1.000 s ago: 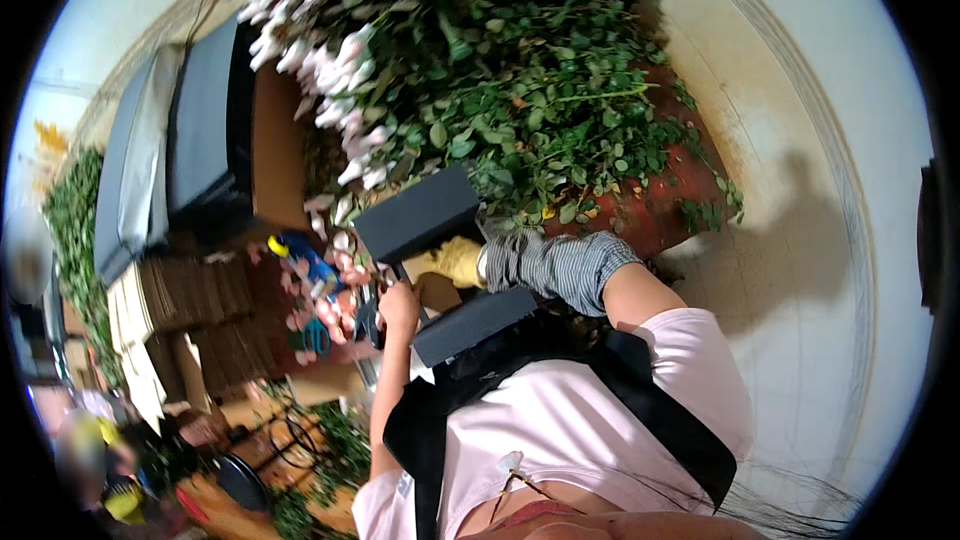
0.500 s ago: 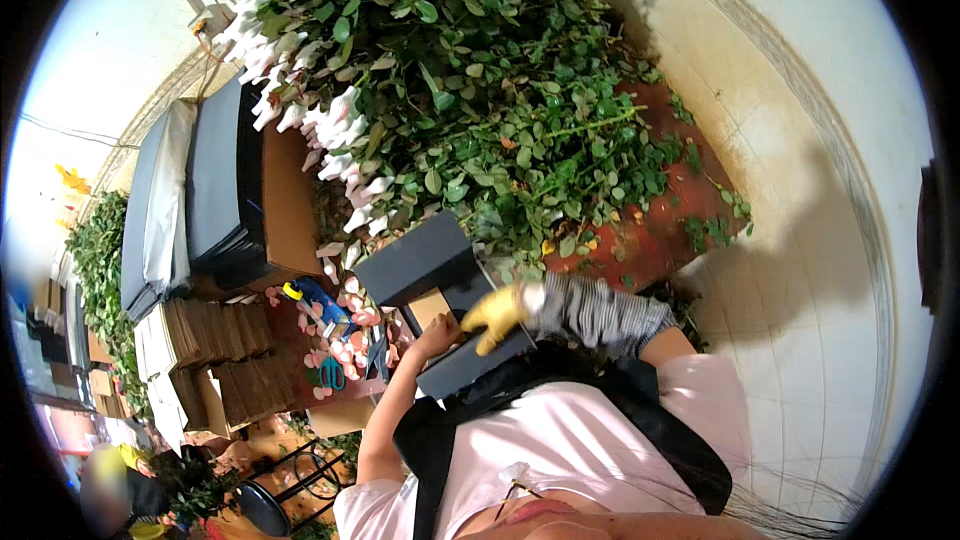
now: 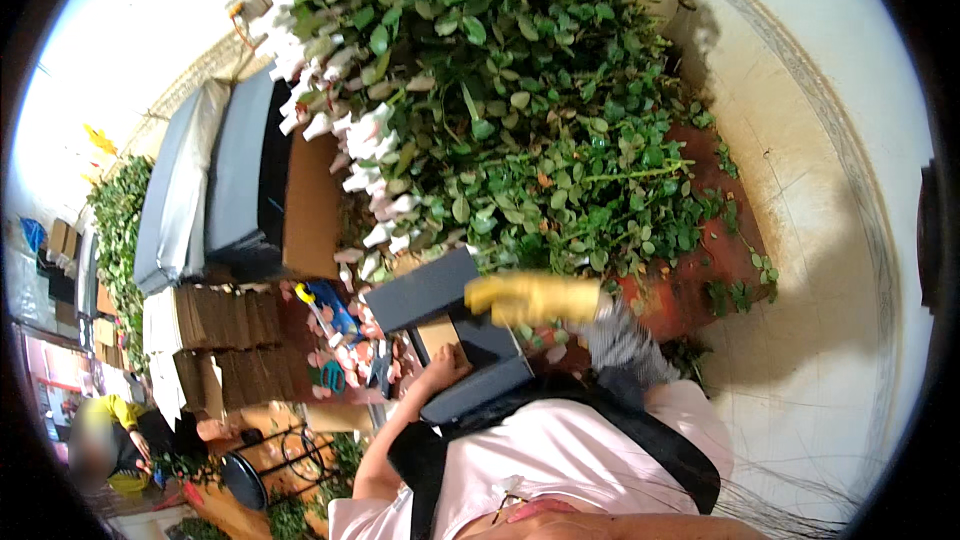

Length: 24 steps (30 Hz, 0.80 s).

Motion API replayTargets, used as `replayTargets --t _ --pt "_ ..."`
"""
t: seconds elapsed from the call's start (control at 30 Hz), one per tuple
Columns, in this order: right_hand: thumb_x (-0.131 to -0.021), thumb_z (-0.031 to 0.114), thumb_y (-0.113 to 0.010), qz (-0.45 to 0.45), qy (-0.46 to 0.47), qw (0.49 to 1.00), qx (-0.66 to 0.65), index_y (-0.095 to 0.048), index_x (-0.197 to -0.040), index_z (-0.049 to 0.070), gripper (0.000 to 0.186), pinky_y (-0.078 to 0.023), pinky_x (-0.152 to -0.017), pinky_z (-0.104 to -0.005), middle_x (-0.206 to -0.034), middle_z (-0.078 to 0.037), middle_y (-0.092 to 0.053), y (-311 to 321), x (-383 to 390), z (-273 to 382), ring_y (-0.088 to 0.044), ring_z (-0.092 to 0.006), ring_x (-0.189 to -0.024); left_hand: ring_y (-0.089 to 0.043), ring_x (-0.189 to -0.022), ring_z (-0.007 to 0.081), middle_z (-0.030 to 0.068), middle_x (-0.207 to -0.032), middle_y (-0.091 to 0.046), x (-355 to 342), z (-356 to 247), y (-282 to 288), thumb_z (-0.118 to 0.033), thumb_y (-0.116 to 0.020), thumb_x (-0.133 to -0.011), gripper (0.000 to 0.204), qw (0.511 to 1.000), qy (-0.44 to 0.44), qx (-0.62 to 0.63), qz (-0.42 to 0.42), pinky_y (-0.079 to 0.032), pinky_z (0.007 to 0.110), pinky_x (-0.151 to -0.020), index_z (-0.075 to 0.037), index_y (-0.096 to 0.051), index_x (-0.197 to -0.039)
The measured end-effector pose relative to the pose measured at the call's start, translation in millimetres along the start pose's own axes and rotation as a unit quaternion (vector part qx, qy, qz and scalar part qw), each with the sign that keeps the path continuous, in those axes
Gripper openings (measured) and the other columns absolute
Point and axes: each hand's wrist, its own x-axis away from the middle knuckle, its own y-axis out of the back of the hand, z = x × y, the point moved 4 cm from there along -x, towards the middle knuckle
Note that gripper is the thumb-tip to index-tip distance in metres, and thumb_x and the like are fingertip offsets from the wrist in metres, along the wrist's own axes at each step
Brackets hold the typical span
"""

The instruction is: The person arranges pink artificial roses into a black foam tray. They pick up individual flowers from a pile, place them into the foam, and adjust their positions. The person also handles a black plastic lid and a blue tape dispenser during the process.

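In the head view, a dark grey folded card box lies at the front of the bench, a tan cardboard piece inside it. My bare left hand has its fingers curled on that cardboard, low in the box. Over the box's upper right part is my right hand in a yellow glove, smeared by motion; its finger shape is unclear. Loose petals, teal scissors and a blue-and-yellow tool lie left of the box.
Leafy rose stems with netted heads pile on the red bench. Stacked dark boards and cardboard sheets stand left. A co-worker in yellow sleeves is at lower left, near a black stool. A tiled wall is right.
My gloved right hand has moved up from inside the box to over its upper right part. My left hand has shifted down and right from the box's left edge onto the cardboard.
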Motion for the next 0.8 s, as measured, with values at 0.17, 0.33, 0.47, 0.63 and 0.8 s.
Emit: replayTargets --t 0.17,0.33,0.47,0.63,0.8 --pt "-0.101 0.044 -0.056 -0.302 -0.061 0.917 0.255 -0.052 -0.142 0.009 0.054 -0.046 -0.109 -0.0418 -0.146 -0.015 -0.053 185.6 -41.2 -35.1 -0.055 -0.0266 -0.131 -0.053 -0.12 0.0487 0.0321 -0.125 -0.053 10.6 -26.9 20.2 -0.038 -0.074 -0.086 0.064 0.999 0.01 0.053 0.004 -0.045 0.049 -0.102 0.004 -0.045 -0.123" --pt "-0.092 0.038 -0.071 -0.273 -0.122 0.733 0.611 -0.063 -0.127 0.005 0.049 -0.054 -0.09 -0.0434 -0.112 -0.015 -0.07 231.7 -94.2 -107.8 -0.067 -0.0336 -0.102 -0.057 -0.112 0.0445 0.0281 -0.116 -0.056 9.2 -33.0 28.6 -0.03 -0.072 -0.088 0.051 0.998 -0.016 0.065 0.006 -0.047 0.046 -0.095 0.003 -0.045 -0.116" --pt "-0.085 0.038 -0.077 -0.209 -0.133 0.702 0.667 -0.062 -0.123 0.008 0.051 -0.054 -0.079 -0.0408 -0.101 -0.012 -0.069 179.3 -88.6 -91.0 -0.067 -0.0294 -0.091 -0.059 -0.104 0.0409 0.0244 -0.108 -0.058 27.8 -35.4 29.1 -0.025 -0.071 -0.088 0.047 0.998 -0.008 0.062 -0.015 -0.049 0.044 -0.089 0.003 -0.046 -0.116" --pt "-0.083 0.034 -0.079 -0.201 -0.166 0.681 0.684 -0.064 -0.116 0.009 0.043 -0.054 -0.071 -0.0394 -0.095 -0.009 -0.069 173.5 -74.5 -103.4 -0.067 -0.027 -0.087 -0.061 -0.104 0.0406 0.0225 -0.106 -0.06 15.7 -34.2 33.0 -0.021 -0.073 -0.085 0.043 0.996 -0.022 0.084 -0.03 -0.05 0.043 -0.089 0.002 -0.049 -0.113" --pt "-0.087 0.027 -0.076 -0.197 -0.123 0.69 0.686 -0.068 -0.099 0.012 0.021 -0.05 -0.103 -0.0438 -0.09 -0.006 -0.07 173.0 -85.7 -21.5 -0.068 -0.0229 -0.091 -0.062 -0.103 0.0407 0.0241 -0.105 -0.06 10.5 -25.3 26.6 -0.022 -0.073 -0.087 0.044 0.996 -0.029 0.087 -0.012 -0.05 0.042 -0.09 0.003 -0.048 -0.113"
